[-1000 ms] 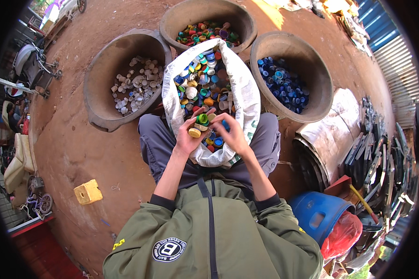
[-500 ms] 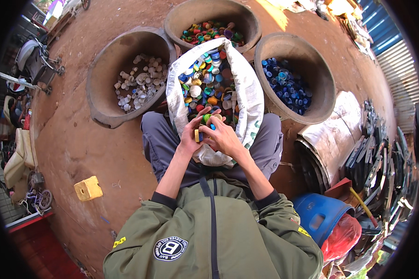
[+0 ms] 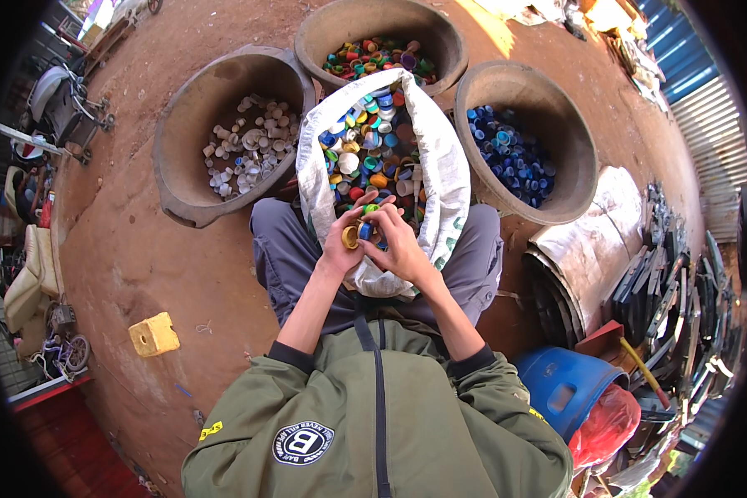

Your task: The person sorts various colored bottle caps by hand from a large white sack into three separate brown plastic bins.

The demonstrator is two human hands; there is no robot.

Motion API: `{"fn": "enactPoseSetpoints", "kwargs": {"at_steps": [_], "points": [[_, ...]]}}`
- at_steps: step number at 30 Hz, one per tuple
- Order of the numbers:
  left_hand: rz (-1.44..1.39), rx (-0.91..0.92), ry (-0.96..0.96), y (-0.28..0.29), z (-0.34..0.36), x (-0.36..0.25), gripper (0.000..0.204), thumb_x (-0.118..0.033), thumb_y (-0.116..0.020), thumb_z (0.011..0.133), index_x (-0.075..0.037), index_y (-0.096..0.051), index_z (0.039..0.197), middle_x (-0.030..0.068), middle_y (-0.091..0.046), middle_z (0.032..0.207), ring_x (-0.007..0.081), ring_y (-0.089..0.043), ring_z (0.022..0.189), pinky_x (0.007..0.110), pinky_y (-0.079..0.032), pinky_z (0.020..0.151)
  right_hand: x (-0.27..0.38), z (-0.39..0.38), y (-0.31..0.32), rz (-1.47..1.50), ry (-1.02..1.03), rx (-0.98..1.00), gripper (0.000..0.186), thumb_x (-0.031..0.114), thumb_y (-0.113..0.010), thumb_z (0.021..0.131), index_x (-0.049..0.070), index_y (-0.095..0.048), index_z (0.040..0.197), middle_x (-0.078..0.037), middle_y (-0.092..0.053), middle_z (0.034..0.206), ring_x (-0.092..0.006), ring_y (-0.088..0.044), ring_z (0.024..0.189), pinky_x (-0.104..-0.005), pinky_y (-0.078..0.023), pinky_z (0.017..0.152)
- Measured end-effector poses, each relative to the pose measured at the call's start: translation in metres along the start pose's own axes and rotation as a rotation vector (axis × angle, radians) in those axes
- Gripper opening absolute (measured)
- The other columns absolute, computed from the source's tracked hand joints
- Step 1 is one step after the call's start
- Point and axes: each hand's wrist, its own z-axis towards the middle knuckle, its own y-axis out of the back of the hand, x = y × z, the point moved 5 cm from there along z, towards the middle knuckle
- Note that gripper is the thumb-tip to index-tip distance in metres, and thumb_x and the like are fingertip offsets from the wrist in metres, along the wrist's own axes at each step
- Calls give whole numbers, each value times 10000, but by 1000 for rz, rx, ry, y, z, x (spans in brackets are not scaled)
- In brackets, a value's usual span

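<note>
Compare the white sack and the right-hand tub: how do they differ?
The white sack is floppy; the right-hand tub looks rigid. The sack holds mixed-colour caps, the tub mostly blue ones. The sack sits between the person's legs, the tub beyond them. Both are open-topped.

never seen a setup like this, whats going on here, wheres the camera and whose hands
No machine here, just a person working bare-handed. The view comes from a wide fisheye camera on the person's head, looking down, so straight edges look bent. The left hand holds a yellow cap; the right hand touches a blue cap, though whether it grips it is hard to tell. Beneath them is an open white sack of mixed caps. Beyond it, on bare ground, the left tub holds whitish caps, the far tub multicoloured caps and the right tub blue caps.
</note>
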Motion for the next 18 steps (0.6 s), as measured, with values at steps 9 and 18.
{"fn": "enactPoseSetpoints", "kwargs": {"at_steps": [9,18], "points": [[-15,-27,-14,5,0,2,443,-179,-384,1009,-89,-419,1441,187,-464,1460,435,-414,1358,498,-352,1132,6,1,-8,-59,102,10,390,24,-726,759,34,-556,1110,-118,-580,1121,-321,-635,924,-374,-530,794],[-26,-17,-17,5,2,3,422,-182,-381,1011,-90,-447,1418,197,-471,1448,443,-428,1345,503,-354,1130,-5,-2,-17,-1,42,55,402,19,-702,763,29,-547,1133,-163,-591,1138,-391,-605,1038,-432,-512,873]]}}
